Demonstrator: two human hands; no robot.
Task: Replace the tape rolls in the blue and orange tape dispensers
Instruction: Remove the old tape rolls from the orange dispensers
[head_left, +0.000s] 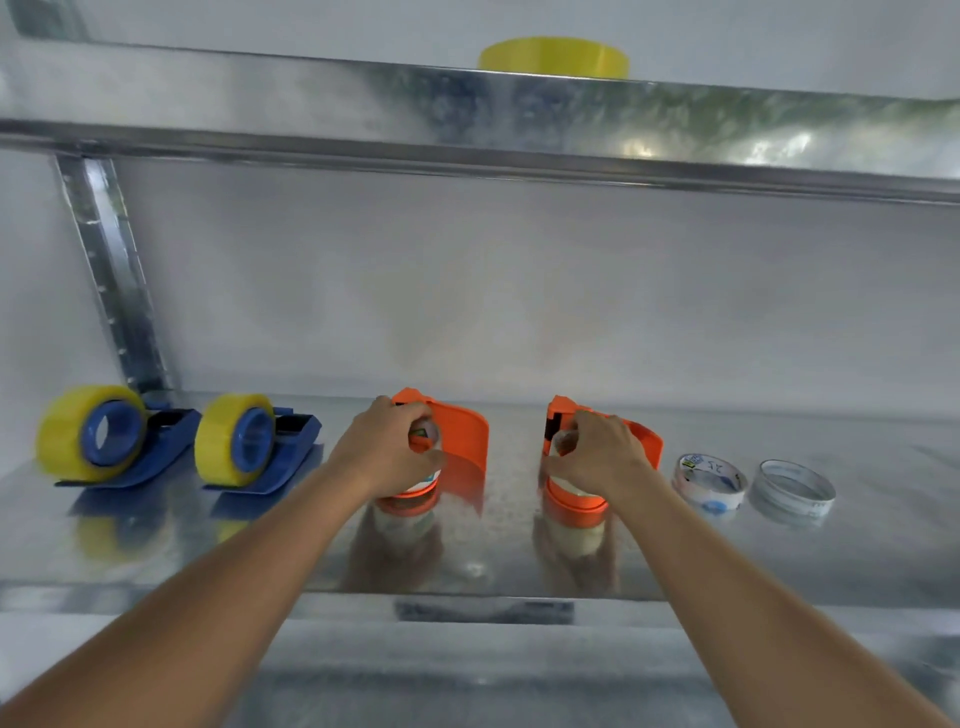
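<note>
Two blue tape dispensers stand on the metal shelf at the left, one (124, 457) further left and one (283, 452) beside it, each carrying a full yellow tape roll. Two orange dispensers stand in the middle. My left hand (387, 449) grips the roll in the left orange dispenser (460, 441). My right hand (597, 452) grips the roll in the right orange dispenser (576, 501). Both rolls are mostly hidden under my fingers. Two empty tape cores lie at the right: a white printed core (709, 480) and a clear-looking core (795, 488).
The shiny metal shelf (509, 556) has a front lip near me. An upper shelf (467, 119) overhangs, with a yellow tape roll (553, 57) on top. A slotted metal upright (109, 270) stands at the back left.
</note>
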